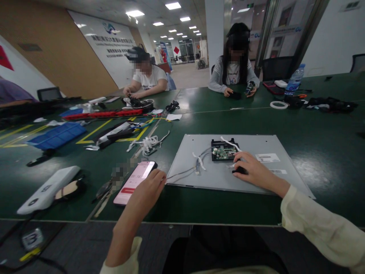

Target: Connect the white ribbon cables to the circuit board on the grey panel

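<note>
A flat grey metal panel (182, 152) lies on the green table in front of me. On it sits a black plastic frame (213, 154) with a green circuit board (224, 153). Grey cables (203, 154) run leftward from the board, with white strips (200, 161) across them. My left hand (154, 184) is at the panel's left edge, fingers together, where a thin cable (182, 173) reaches the fingertips. Beside that hand lies a phone (137, 180) with a lit screen. Right of the board, the curled fingers of my right hand (253, 169) grip a small black object (239, 170); its kind is unclear.
Twisted white strips (148, 144), a blue tray (57, 136) and a white device (48, 190) lie to the left. Across the table sit two people (149, 76), their hands on dark items. A water bottle (295, 80) and a white ring (278, 105) stand far right.
</note>
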Tool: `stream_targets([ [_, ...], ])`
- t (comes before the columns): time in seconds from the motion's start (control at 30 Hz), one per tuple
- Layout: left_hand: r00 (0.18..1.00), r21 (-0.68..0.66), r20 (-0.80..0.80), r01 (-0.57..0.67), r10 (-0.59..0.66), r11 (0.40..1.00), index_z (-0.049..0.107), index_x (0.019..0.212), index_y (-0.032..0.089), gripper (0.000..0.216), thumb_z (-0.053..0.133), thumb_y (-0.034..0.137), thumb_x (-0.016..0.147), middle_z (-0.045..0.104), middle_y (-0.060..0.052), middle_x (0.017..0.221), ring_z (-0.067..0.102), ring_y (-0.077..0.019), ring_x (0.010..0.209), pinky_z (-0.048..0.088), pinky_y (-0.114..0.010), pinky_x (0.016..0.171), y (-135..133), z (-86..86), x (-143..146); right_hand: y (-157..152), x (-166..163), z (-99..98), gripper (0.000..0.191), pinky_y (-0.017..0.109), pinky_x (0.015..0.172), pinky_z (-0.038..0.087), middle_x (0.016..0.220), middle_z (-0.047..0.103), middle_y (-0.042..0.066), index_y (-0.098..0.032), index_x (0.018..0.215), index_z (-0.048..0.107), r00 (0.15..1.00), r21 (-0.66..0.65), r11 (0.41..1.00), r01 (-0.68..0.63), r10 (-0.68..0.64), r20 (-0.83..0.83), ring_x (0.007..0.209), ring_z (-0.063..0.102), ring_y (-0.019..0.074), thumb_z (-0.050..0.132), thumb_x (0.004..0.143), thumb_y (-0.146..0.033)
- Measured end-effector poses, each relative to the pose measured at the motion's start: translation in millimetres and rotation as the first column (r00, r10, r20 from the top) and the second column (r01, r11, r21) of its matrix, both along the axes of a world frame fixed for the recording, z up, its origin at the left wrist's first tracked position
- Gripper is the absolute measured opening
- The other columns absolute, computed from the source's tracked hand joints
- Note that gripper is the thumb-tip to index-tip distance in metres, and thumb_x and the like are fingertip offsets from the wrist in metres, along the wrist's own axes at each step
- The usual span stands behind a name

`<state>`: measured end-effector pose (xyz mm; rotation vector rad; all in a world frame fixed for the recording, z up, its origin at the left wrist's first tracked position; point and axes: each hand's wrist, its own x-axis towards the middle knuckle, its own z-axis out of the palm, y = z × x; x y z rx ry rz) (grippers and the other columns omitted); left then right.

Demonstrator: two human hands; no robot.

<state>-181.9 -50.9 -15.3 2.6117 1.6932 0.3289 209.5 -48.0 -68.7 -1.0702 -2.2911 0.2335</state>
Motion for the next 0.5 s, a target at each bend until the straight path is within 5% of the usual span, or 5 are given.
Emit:
stream_targets([
  [0.3, 0.996, -0.026, -0.08, -0.039, 0.036, 0.999, 0.057, 0.086, 0.018, 0.019, 0.039, 0.022, 0.087, 0.057, -0.008, 0.092, 0.057, -0.0216, 0.085, 0.046, -0.035, 0.081, 54.3, -1.2, 22.6, 4.0, 5.6, -8.7, 0.011, 0.048, 0.092, 0.046, 0.109, 0.054, 0.009, -0.02, 0.087, 0.059, 0.996, 0.035, 0.995, 0.089, -0.088, -0.03, 0.109, 0.051, 0.0257, 0.063, 0.08, -0.028],
  [0.5, 0.996, 0.136, 0.062, -0.076, 0.068, 0.988, 0.053, 0.116, 0.016, 0.032, 0.044, 0.03, 0.088, 0.054, -0.013, 0.121, 0.05, -0.027, 0.116, 0.039, -0.044, 0.101, 54.3, -19.0, 33.7, 0.3, 3.4, -2.9, 0.015, 0.05, 0.095, 0.043, 0.113, 0.054, 0.01, -0.021, 0.091, 0.06, 0.994, 0.045, 0.994, 0.1, -0.098, -0.044, 0.112, 0.05, 0.0271, 0.063, 0.08, -0.032],
])
